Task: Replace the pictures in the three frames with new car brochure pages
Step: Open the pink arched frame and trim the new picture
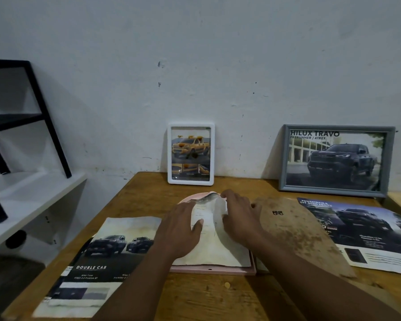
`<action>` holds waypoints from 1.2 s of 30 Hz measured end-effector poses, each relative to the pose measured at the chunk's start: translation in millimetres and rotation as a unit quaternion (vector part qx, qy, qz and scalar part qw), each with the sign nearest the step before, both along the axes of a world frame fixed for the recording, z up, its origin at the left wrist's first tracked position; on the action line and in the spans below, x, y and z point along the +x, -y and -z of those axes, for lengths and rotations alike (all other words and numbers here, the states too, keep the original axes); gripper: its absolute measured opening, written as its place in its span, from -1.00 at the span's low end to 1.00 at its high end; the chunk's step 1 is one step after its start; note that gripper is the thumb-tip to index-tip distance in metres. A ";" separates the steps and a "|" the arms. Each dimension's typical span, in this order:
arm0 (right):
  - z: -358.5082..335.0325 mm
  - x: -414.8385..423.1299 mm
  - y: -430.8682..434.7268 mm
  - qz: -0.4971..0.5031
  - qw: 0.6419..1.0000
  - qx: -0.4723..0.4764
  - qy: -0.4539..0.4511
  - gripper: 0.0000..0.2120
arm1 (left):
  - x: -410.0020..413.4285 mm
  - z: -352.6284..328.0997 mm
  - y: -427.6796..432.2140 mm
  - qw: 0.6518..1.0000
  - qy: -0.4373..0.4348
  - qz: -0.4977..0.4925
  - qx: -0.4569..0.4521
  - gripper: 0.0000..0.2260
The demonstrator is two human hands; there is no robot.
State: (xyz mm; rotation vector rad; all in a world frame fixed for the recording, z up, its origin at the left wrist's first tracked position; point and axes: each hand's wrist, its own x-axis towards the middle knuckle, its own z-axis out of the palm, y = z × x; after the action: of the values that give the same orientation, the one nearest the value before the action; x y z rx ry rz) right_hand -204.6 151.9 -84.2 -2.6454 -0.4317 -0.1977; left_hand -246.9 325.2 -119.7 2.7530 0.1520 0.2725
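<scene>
A pink arched frame (218, 270) lies face down in the middle of the wooden table (195, 297). A white paper sheet (208, 251) lies on its back, its far edge curled up. My left hand (181, 228) presses flat on the sheet's left side. My right hand (239, 216) pinches the curled far edge. A brown backing board (296, 230) lies to the right of the frame. A white frame (191, 154) with a yellow truck page and a grey frame (335, 158) with a dark truck page lean on the wall.
A "Double Cab" brochure page (95, 262) lies at the left of the table, another brochure page (366, 230) at the right. A white shelf (28, 205) with a black metal stand (21, 117) is to the left. The wall (195, 66) is right behind the table.
</scene>
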 end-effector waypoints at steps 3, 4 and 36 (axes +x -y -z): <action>-3.4 -5.7 -1.8 -0.042 0.993 0.106 0.024 -0.46 | -0.6 2.3 -2.3 0.999 0.026 0.009 -0.020 -0.44; -6.0 -7.8 -1.7 -0.060 0.987 0.146 0.032 -0.48 | -1.3 2.4 -3.1 0.999 0.037 0.015 -0.035 -0.45; -49.4 35.4 334.6 0.172 0.983 0.056 -0.004 -0.77 | 65.5 -37.5 287.9 0.952 0.098 0.282 -0.074 -0.73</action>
State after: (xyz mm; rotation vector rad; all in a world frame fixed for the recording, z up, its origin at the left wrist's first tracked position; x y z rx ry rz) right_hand -169.2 -182.7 -34.8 -2.5897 0.0435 -0.3091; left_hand -181.4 37.3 -82.3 2.4698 -0.6288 0.3524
